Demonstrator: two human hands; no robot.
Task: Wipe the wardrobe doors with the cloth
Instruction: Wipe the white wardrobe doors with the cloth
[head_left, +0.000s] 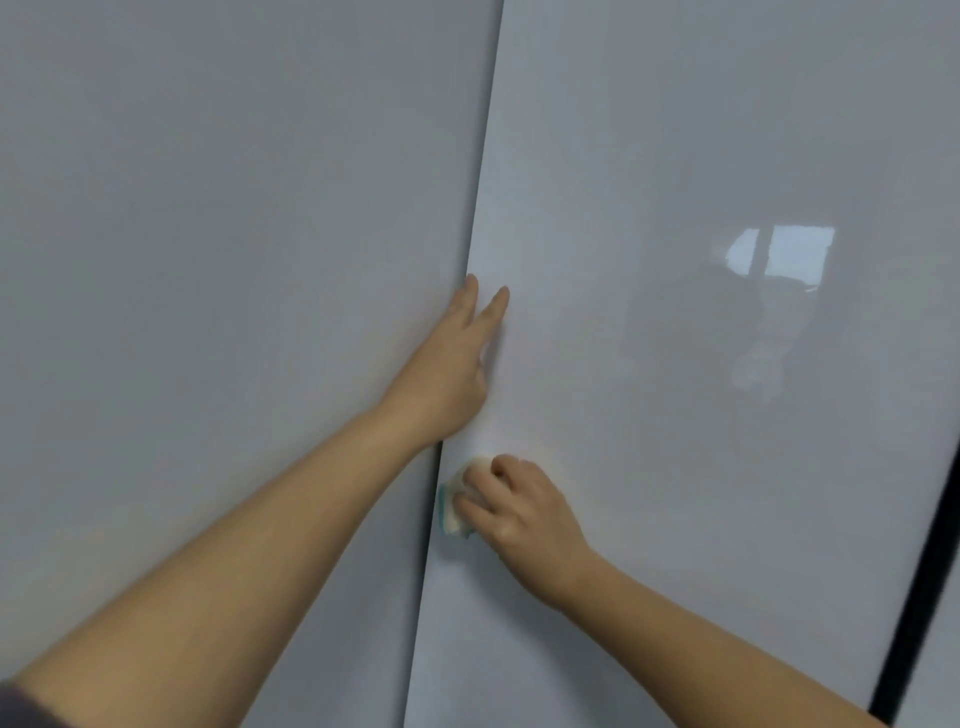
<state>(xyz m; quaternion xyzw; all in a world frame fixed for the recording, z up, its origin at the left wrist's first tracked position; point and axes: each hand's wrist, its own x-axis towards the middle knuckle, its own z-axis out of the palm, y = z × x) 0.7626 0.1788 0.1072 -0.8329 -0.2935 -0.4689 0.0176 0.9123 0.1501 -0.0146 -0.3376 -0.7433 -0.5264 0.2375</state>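
Right hand (519, 512) gripping cloth (457, 506) on wardrobe door (675, 467), left hand (447, 358) flat, fingers straight

Two wardrobe doors fill the frame: the left door (208, 260) takes the left half and the right door (675, 493) the right half, their seam slanting from top centre down to the bottom edge, left of centre. The left hand (447, 364) lies at mid-frame on that seam, fingers (493, 310) straight along the right door's edge. Just below it, the right hand (519, 512) grips the cloth (451, 514) against the right door beside the seam. A window's reflection (779, 254) sits at upper right; a narrow strip (919, 597) borders the right door at lower right
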